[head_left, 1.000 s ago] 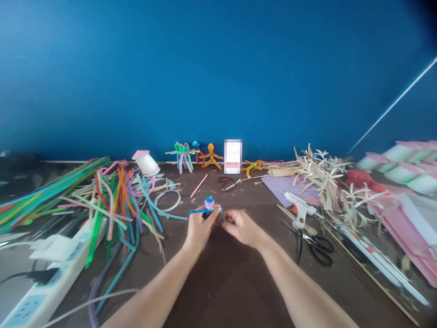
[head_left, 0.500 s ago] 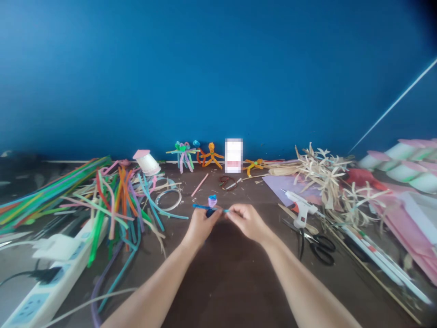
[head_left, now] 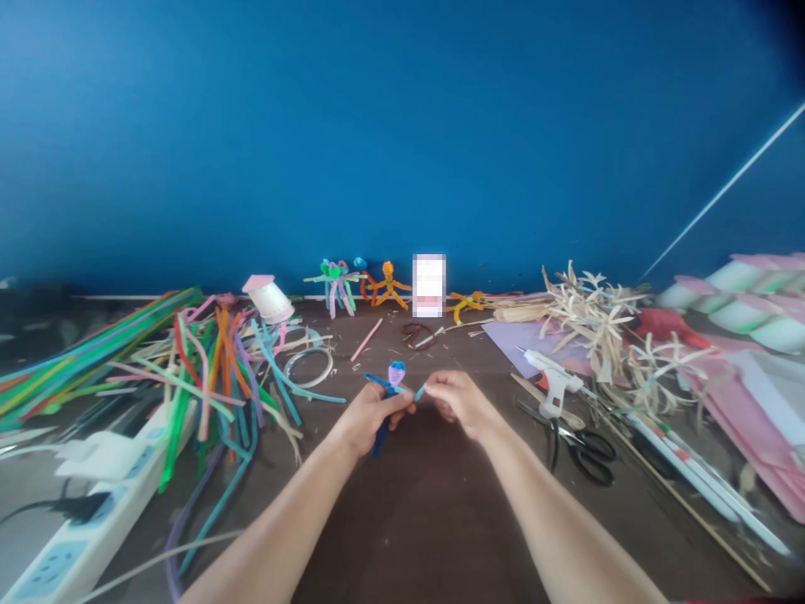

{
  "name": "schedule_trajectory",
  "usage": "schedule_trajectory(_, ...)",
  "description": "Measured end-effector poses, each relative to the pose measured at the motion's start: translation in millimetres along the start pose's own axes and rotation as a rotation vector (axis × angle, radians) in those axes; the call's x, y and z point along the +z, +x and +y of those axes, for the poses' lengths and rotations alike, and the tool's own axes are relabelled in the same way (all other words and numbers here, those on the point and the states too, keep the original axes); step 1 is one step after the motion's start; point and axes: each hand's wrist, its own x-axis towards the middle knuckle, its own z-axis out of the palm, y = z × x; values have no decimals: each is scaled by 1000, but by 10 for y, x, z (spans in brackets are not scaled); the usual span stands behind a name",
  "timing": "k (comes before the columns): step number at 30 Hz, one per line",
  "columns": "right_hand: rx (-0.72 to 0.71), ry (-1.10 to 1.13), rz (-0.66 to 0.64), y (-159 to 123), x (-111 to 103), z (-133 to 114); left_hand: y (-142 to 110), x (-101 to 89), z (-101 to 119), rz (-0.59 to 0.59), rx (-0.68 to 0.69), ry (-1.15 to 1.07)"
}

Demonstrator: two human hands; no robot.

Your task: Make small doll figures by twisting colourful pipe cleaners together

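Over the table (head_left: 433, 520), near the frame's centre, left hand (head_left: 371, 411) and right hand (head_left: 458, 398) almost meet. The left, nearer, grasps the blue-purple figure (head_left: 396, 377), long axis near upright; the right, rightward of it, pinches a teal strip (head_left: 420, 392) slanting up-right.

Blue wall (head_left: 402, 134) behind dark brown tabletop (head_left: 421, 520).
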Motion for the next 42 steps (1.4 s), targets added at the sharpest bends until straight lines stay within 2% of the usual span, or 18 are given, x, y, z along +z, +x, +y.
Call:
schedule_trajectory(4,54,-2,-58,24,20,43,28,62,-62,161,76,-131)
schedule_trajectory(10,82,-52,-134,-16,73,58,51,117,-114,315,189,-27)
schedule_trajectory(17,-176,-373,-141,-100,47,-40,3,108,-64,399,236,297)
schedule_trajectory(20,-250,-467,-99,-108,-2,-79,-27,97,3,372,316,434)
schedule_trajectory(22,-277,-481,-51,-103,-37,-99,-46,92,41,339,321,475)
schedule_trajectory(26,-347,-459,49,-68,-90,-106,-57,91,47,187,151,337)
schedule_trajectory(28,-299,-408,44,-37,-101,-78,-48,90,21,99,70,155)
schedule_trajectory(31,-176,-330,-5,14,-92,1,-28,88,-14,57,7,-101)
schedule_trajectory(36,-127,-384,-15,36,-40,62,3,93,-35,104,30,-195)
schedule_trajectory(42,-160,-546,-134,-48,27,-25,32,124,-96,313,153,-112)
